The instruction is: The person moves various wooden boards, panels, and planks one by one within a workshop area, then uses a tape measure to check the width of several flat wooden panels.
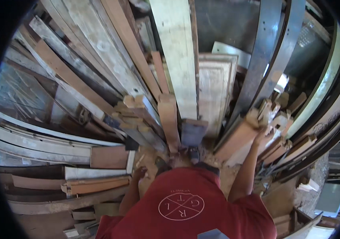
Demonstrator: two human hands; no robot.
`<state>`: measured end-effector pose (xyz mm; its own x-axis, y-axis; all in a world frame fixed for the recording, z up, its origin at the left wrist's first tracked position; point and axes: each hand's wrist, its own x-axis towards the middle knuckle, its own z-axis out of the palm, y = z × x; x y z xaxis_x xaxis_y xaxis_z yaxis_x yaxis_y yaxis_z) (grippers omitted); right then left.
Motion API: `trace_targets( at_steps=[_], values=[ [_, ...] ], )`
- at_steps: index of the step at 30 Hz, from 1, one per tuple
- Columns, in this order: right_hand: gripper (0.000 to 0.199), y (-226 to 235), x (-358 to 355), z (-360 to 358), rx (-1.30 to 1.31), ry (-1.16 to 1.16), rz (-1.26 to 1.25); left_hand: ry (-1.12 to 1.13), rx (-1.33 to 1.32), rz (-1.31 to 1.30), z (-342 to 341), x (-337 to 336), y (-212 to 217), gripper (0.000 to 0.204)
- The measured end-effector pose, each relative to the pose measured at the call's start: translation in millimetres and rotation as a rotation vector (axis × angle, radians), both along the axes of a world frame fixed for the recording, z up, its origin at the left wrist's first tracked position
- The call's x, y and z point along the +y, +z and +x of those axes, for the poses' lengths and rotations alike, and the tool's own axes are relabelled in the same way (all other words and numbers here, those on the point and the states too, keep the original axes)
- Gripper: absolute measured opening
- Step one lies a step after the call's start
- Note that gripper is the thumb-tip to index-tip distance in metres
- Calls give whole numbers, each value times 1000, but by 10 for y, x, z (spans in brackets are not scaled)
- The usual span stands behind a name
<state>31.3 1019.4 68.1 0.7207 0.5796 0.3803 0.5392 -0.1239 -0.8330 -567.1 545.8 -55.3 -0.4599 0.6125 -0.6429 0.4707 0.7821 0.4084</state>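
My right hand [264,135] reaches up and forward and rests on the end of a reddish-brown plank [237,139] that leans among other boards on the right. Whether the fingers close around it is hidden by the wood. My left hand [139,173] hangs low beside my red shirt, fingers loosely curled, holding nothing, just above the sawdust-covered floor [148,157]. Short offcuts [132,113] stand upright ahead of it.
Tall planks [176,55] and a pale panelled door [214,89] lean against the wall ahead. Stacked boards [42,143] lie on the left. Dark curved metal strips [273,51] rise on the right. My feet [178,157] stand on the floor between the piles.
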Motion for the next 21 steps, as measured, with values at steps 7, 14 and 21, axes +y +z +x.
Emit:
trace_targets(
  at_steps=[7, 14, 21],
  values=[
    [25, 513, -302, -1319, -601, 510, -67, 210, -155, -41, 684, -150, 443, 44],
    [74, -1008, -312, -2501, -623, 1113, -821, 273, -196, -127, 785, -970, 507, 41],
    [90, -1536, -544, -2583, -1010, 911, -733, 276, -107, -230, 1092, -1071, 897, 41]
  ],
)
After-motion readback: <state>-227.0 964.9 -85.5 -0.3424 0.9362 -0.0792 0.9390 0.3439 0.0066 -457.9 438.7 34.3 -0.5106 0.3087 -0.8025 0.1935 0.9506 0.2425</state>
